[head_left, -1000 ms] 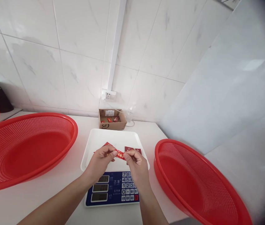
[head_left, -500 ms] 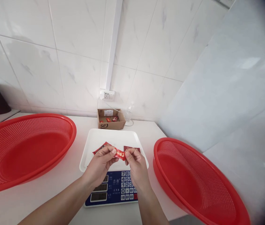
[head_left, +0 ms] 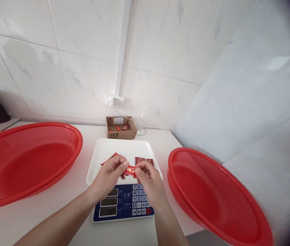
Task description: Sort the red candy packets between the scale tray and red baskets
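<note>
Between my two hands is a small red candy packet (head_left: 130,170) with pale lettering. My left hand (head_left: 114,172) pinches its left end, and my right hand (head_left: 148,177) grips the right end. Both are held above a digital scale (head_left: 124,218) with a white tray (head_left: 124,147) and a blue keypad panel. On the tray lie a red packet (head_left: 112,157), partly hidden behind my left hand, and a dark red packet (head_left: 144,160) behind my right hand.
A small cardboard box (head_left: 121,135) with several packets in it stands against the tiled wall, beside a clear plastic bottle (head_left: 140,123). Large red baskets stand at the left (head_left: 79,147) and the right (head_left: 170,160). A wall socket (head_left: 116,101) is above the box.
My fingers have shifted on the packet, and my right hand covers more of its right end. The view has moved slightly, showing more of the dark red packet.
</note>
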{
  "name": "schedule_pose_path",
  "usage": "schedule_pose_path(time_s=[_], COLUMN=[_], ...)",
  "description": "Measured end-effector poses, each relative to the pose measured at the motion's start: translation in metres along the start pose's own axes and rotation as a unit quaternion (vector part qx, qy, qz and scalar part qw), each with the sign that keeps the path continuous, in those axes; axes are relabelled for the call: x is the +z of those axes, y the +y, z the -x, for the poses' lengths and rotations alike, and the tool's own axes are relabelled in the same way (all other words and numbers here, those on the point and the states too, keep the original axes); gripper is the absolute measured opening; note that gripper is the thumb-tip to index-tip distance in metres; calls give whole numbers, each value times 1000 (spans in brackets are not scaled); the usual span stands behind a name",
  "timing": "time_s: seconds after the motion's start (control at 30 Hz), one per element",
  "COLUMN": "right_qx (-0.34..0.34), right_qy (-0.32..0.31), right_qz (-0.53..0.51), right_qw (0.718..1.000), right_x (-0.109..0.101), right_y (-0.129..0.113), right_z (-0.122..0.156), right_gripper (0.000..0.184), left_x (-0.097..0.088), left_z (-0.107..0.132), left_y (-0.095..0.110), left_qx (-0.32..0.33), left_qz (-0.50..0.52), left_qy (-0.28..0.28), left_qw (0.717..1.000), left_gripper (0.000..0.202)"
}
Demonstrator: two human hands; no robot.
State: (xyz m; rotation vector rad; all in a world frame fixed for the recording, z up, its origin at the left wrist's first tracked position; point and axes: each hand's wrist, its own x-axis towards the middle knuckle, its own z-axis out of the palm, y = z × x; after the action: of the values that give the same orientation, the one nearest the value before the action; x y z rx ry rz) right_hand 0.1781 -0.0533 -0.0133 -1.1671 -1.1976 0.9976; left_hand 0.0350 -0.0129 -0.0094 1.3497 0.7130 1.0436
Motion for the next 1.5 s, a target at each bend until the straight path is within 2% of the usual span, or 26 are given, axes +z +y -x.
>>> schedule_pose_path(time_s=[0.13,0.3,0.4,0.67,0.77,0.9,1.0,1.07,1.13,1.23,1.3,1.4,1.5], right_qx=[-7,26,57,52,32,73,111,131,148,153,141,117,61], right_qy=[8,8,3,-70,-77,-63,-35,-22,-21,-33,-47,-63,-34], right_qz=[0,-118,-146,-25,-61,-157,-201,-225,-246,-234,-193,-105,-4], right_qw=[1000,993,988,996,995,983,973,965,958,960,970,986,998], right_x=[0,4,5,-1,1,2,-2,-4,-5,-3,-2,-2,-3], right_y=[2,6,4,6,8,8,8,8,8,9,10,12,11], right_z=[1,-2,-3,-1,-2,-3,-4,-5,-5,-3,-1,2,4], right_gripper=[23,28,30,35,34,35,35,36,38,41,42,45,37], left_x=[2,8,8,4,6,6,1,-3,-7,-11,-12,-11,-10], left_z=[3,5,4,-1,-2,-2,-1,0,0,-1,-2,-4,-4], left_y=[-4,-5,-3,-6,-2,4,6,5,3,-1,-3,-6,-6], left_qx=[32,41,30,-26,-66,-103,-66,-11,47,118,136,129,106], left_qz=[-44,-81,-85,9,106,160,113,54,-26,-135,-155,-156,-175], left_qy=[19,64,65,64,63,35,-29,-78,-96,-43,-14,9,58], left_qw=[998,994,994,998,990,981,991,995,994,983,978,979,977], left_gripper=[27,26,26,28,28,26,24,23,21,14,14,14,14])
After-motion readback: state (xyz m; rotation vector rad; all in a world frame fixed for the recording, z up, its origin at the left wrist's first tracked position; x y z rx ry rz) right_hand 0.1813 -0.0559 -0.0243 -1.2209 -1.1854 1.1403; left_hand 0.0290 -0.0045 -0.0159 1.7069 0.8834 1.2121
